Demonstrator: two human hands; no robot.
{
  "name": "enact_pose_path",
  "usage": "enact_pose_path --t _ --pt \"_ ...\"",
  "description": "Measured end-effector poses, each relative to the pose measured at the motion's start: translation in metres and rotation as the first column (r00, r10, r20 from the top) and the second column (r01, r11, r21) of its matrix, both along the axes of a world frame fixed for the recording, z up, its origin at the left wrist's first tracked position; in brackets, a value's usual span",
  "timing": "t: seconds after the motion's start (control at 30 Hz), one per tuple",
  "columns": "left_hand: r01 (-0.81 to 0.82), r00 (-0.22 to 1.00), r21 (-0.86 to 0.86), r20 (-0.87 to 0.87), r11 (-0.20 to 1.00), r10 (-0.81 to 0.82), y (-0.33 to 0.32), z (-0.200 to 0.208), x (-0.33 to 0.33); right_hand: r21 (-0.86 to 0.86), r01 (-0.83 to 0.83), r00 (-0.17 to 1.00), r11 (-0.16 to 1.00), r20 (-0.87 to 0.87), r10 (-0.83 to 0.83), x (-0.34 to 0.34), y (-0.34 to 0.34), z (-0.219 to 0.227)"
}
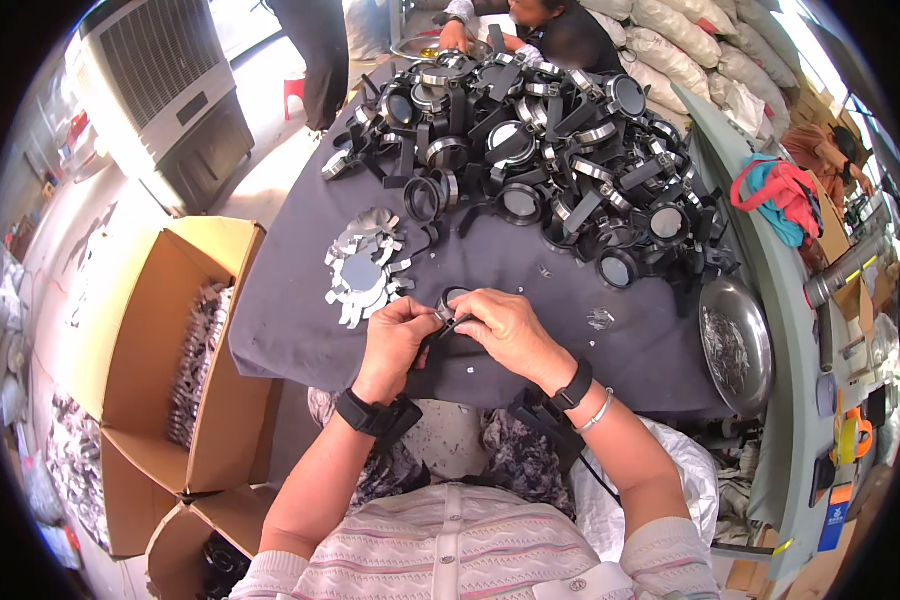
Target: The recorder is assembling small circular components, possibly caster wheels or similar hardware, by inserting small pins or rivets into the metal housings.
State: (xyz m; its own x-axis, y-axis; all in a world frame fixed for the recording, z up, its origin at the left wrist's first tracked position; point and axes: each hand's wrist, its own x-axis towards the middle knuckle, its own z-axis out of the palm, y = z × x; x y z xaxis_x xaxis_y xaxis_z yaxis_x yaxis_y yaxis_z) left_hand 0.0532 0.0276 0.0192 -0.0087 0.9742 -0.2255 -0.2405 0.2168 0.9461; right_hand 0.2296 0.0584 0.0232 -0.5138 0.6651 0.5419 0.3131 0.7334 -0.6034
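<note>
Close together at the near side of the dark cloth-covered table (pixel 290 290), my left hand (pixel 398 335) and my right hand (pixel 510 325) pinch a small black ring-shaped part with a metal band (pixel 450 303). Fingers cover much of it. Just beyond my left hand lies a stack of flat silver round pieces with tabs (pixel 363 272). Beyond both hands rises a large heap of black round parts with metal rims and black arms (pixel 520 205). A few small metal pins (pixel 600 319) lie to the right of my right hand.
A steel bowl (pixel 737 345) with small metal pieces sits at the table's right edge. Open cardboard boxes (pixel 140 370) stand at the left, one holding silver pieces. Across the table a person (pixel 580 40) reaches toward a tray. A grey board (pixel 760 260) runs along the right.
</note>
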Motion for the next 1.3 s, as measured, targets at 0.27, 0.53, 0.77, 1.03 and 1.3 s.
enact_pose_path --t 0.27,0.53,0.77,1.03,1.3 --pt "0.040 0.973 0.356 -0.226 0.934 0.045 -0.005 -0.023 -0.003 0.068 -0.030 0.985 0.997 0.174 0.018 -0.003 0.012 0.016" --pt "0.171 0.709 0.541 -0.648 0.823 0.279 -0.008 -0.025 -0.003 -0.051 -0.165 0.947 0.985 0.272 0.173 -0.013 0.039 0.038" --pt "0.136 0.836 0.593 -0.499 0.794 0.230 -0.001 -0.028 -0.006 -0.266 0.039 0.997 0.963 -0.054 -0.056 -0.004 0.015 0.010" --pt "-0.065 0.997 0.251 -0.031 0.966 0.075 0.044 0.072 -0.006 -0.195 0.501 0.786 0.843 -0.305 -0.537 0.040 -0.021 -0.025" --pt "-0.062 0.993 0.577 -0.044 0.815 0.106 0.222 0.170 0.064 -0.178 0.545 0.803 0.819 -0.169 -0.572 0.060 -0.010 -0.032"
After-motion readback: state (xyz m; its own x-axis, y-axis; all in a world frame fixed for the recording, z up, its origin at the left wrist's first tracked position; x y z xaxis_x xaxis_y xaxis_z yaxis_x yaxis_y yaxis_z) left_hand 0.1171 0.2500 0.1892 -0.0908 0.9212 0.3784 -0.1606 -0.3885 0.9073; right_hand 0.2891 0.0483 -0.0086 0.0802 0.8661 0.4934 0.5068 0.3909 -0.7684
